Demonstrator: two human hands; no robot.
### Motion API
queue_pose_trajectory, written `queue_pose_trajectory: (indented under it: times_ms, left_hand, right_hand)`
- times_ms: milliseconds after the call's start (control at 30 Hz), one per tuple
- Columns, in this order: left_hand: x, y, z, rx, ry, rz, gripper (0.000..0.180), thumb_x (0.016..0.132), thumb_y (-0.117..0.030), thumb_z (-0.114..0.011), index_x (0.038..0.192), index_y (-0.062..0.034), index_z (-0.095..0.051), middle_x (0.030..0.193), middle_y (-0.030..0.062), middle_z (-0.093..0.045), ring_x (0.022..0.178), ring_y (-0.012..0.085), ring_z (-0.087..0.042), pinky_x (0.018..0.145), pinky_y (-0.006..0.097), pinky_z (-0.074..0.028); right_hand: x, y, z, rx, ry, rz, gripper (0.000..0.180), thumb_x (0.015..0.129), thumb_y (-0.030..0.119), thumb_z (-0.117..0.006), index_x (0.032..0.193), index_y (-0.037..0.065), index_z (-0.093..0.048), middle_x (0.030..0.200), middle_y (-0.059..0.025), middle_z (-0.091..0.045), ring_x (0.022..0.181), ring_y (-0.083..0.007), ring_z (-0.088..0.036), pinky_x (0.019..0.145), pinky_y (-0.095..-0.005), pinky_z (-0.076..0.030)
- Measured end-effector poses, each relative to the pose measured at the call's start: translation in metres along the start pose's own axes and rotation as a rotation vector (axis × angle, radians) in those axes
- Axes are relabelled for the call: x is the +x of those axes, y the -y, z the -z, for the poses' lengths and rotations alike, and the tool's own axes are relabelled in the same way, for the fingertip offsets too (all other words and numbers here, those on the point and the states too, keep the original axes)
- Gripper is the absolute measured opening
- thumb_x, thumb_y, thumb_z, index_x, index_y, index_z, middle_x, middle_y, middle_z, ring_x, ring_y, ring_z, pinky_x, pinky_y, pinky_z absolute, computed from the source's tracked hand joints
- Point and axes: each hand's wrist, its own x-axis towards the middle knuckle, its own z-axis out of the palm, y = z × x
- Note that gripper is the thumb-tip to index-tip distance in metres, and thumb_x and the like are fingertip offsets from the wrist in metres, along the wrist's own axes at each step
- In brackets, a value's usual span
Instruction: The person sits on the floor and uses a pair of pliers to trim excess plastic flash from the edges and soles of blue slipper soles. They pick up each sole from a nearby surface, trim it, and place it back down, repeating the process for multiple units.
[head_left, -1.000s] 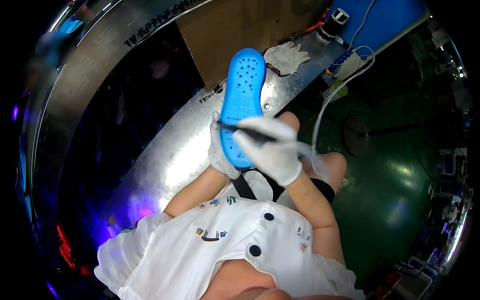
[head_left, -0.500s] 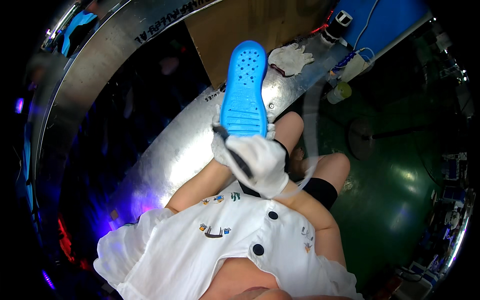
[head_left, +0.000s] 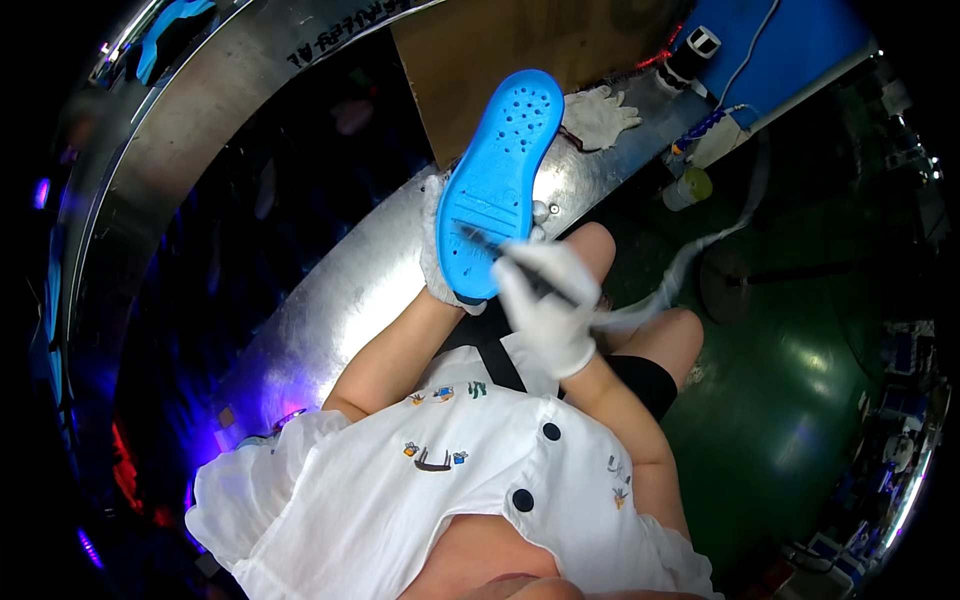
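Steel surface point(head_left: 300, 300): curved, shiny, running from upper left down to the lap.
Left hand point(head_left: 436, 262): white-gloved, wrapped around the heel of the blue shoe sole point(head_left: 497, 183), holding it up, toe away.
Cardboard point(head_left: 520, 50): brown sheet behind the sole.
Right hand point(head_left: 545, 300): gloved, pinching a thin dark tool point(head_left: 500, 255) against the sole's heel.
Spare glove point(head_left: 598, 115): lying beyond.
Yellow bottle point(head_left: 690, 187): far right; contents not visible.

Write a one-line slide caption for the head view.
Gloved left hand holds a blue shoe sole upright while the gloved right hand applies a dark tool to it.
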Motion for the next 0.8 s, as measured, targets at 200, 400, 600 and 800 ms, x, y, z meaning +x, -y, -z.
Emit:
queue_pose_trajectory:
  times_ms: [200,400,600,800]
  left_hand:
    - [-0.004,-0.007,0.019,0.193,-0.207,-0.074,0.09,0.087,-0.076,-0.044,0.141,-0.0046,-0.04,0.109,0.0329,-0.059,0.093,0.0403,-0.064,0.082,0.049,-0.057]
    - [0.006,-0.042,-0.011,0.061,0.066,0.424,0.08,0.094,-0.065,-0.043,0.142,-0.0007,-0.041,0.108,0.0328,-0.06,0.088,0.0383,-0.066,0.076,0.044,-0.059]
    - [0.022,-0.053,-0.034,0.648,-0.127,0.332,0.057,0.096,-0.047,-0.05,0.123,0.002,-0.06,0.105,0.0193,-0.068,0.085,0.0267,-0.069,0.076,0.038,-0.06]
    - [0.03,-0.073,-0.06,0.999,-0.196,0.593,0.043,0.098,-0.033,-0.054,0.129,-0.0026,-0.059,0.125,0.0136,-0.061,0.111,0.0256,-0.06,0.096,0.037,-0.05]
  right_hand:
    - [0.007,0.012,0.003,0.29,0.034,-0.412,0.016,0.081,0.002,-0.073,0.096,0.001,-0.068,0.084,-0.0086,-0.068,0.074,-0.0157,-0.065,0.065,-0.0288,-0.052]
    - [0.022,0.014,0.038,-0.322,0.61,0.556,0.025,0.069,0.012,-0.079,0.092,0.014,-0.071,0.098,-0.0022,-0.07,0.075,-0.0208,-0.063,0.062,-0.0315,-0.053]
    - [0.034,0.009,0.029,-0.06,0.603,0.279,0.021,0.076,0.014,-0.078,0.095,0.008,-0.07,0.099,-0.0049,-0.071,0.077,-0.0239,-0.062,0.068,-0.0319,-0.051]
    - [0.036,0.03,0.035,-0.008,0.437,0.107,0.023,0.07,0.003,-0.081,0.091,0.004,-0.072,0.096,-0.0084,-0.073,0.076,-0.0217,-0.067,0.069,-0.0301,-0.053]
